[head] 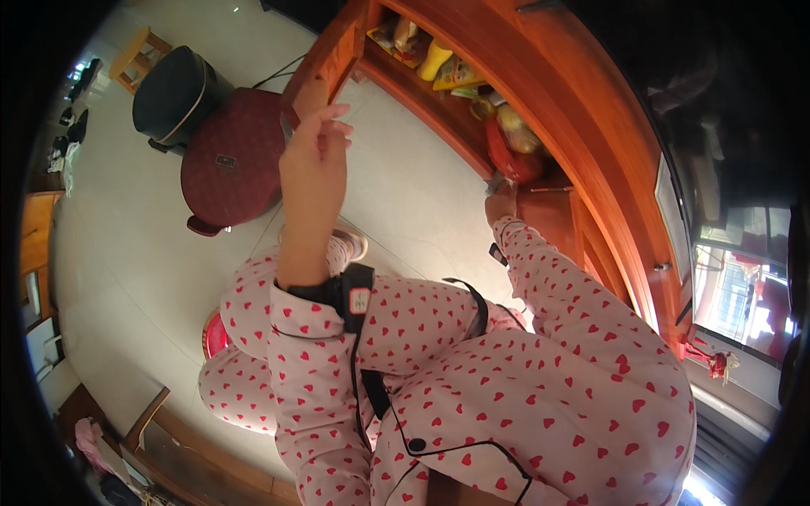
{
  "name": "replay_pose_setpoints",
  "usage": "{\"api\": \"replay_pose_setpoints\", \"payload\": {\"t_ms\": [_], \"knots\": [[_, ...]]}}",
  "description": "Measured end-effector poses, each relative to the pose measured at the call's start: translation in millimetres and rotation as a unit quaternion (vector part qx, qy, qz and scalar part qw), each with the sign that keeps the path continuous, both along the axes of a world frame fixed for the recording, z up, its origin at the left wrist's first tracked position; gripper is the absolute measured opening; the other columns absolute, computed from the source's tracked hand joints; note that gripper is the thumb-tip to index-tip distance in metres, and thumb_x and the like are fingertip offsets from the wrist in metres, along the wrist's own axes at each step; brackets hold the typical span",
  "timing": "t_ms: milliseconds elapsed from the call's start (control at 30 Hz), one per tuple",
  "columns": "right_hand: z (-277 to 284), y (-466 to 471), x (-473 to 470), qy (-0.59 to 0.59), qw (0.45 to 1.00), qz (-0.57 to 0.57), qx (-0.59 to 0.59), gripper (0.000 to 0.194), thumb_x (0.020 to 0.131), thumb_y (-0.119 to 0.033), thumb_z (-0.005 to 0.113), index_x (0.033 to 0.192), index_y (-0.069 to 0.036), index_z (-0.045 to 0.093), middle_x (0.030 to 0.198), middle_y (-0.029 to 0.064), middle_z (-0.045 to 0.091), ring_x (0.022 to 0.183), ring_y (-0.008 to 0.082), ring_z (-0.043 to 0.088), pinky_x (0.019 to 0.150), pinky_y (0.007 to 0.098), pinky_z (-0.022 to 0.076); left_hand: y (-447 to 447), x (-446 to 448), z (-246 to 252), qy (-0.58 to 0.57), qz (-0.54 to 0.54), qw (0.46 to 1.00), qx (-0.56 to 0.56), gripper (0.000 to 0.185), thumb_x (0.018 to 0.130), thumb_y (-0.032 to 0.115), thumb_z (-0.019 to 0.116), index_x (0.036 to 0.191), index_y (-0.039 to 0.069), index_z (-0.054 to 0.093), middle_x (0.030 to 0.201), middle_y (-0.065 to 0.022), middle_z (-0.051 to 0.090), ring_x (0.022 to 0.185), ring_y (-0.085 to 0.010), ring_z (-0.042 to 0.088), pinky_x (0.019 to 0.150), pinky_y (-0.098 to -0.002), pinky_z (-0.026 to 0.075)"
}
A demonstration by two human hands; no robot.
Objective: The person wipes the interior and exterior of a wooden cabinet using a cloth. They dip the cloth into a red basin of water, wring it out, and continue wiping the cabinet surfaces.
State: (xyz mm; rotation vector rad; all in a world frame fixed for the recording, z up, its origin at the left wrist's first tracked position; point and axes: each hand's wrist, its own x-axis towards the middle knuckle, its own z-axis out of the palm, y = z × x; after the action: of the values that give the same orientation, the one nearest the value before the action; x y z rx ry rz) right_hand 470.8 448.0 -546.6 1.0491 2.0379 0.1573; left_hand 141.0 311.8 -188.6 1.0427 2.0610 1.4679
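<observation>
My left hand (pixel 316 158) is raised at the centre left beside the open wooden cabinet door (pixel 329 60), its fingers bent and apart, with nothing seen in it. My right hand (pixel 502 196) reaches into the lower part of the red-brown wooden cabinet (pixel 569 82). Something greyish and clear, perhaps plastic, shows at its fingertips; what the hidden fingers grip I cannot tell. Just above it lies a red plastic bag (pixel 516 161). Further along the shelf are a yellow bottle-like item (pixel 434 60), a yellow packet (pixel 457 74) and several wrapped items.
A dark red round-ended container (pixel 234 158) stands on the tiled floor beside the cabinet door. Behind it are a black bin (pixel 171 95) and a small wooden stool (pixel 140 55). A red round object (pixel 216 334) shows beside my knee. Wooden furniture (pixel 209 452) stands at the lower left.
</observation>
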Motion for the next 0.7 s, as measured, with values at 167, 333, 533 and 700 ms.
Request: {"api": "replay_pose_setpoints", "payload": {"t_ms": [167,333,533,700], "knots": [[8,-1,-1,0.010,0.994,0.103,0.015,0.029,0.093,-0.017,0.051,0.105,-0.015,0.078,0.119,0.0079,0.070,0.124,0.0315,0.056,0.113,0.0629,0.0148,-3,-3,-12,0.016,-0.014,1.000,0.004,0.023,0.096,0.007,0.051,0.114,0.007,0.065,0.090,-0.0102,0.070,0.078,-0.0176,0.069,0.070,-0.0302,0.052],[33,-29,11,0.013,0.993,0.060,-0.100,0.028,0.093,-0.018,0.054,0.109,-0.011,0.076,0.109,0.0083,0.074,0.116,0.0295,0.063,0.109,0.0582,0.0329,-6,-5,-14,0.020,-0.003,0.999,-0.025,0.024,0.095,0.010,0.050,0.113,0.006,0.066,0.090,-0.0101,0.071,0.080,-0.0176,0.070,0.071,-0.0307,0.052],[95,-65,28,0.200,0.951,-0.088,-0.220,0.028,0.086,-0.022,0.061,0.109,-0.011,0.073,0.102,0.0154,0.072,0.099,0.0321,0.069,0.083,0.0453,0.0553,-4,-13,-27,0.030,-0.006,0.999,-0.028,0.024,0.095,0.013,0.051,0.113,0.008,0.067,0.090,-0.0096,0.072,0.079,-0.0181,0.071,0.072,-0.0304,0.053],[190,-73,50,0.466,0.872,-0.049,-0.140,0.034,0.085,-0.006,0.055,0.113,-0.017,0.071,0.097,0.0160,0.070,0.087,0.0350,0.069,0.076,0.0432,0.0544,2,-17,-33,0.003,-0.026,1.000,0.003,0.026,0.095,0.016,0.052,0.114,0.009,0.067,0.092,-0.0090,0.073,0.079,-0.0158,0.070,0.072,-0.0293,0.053]]}}
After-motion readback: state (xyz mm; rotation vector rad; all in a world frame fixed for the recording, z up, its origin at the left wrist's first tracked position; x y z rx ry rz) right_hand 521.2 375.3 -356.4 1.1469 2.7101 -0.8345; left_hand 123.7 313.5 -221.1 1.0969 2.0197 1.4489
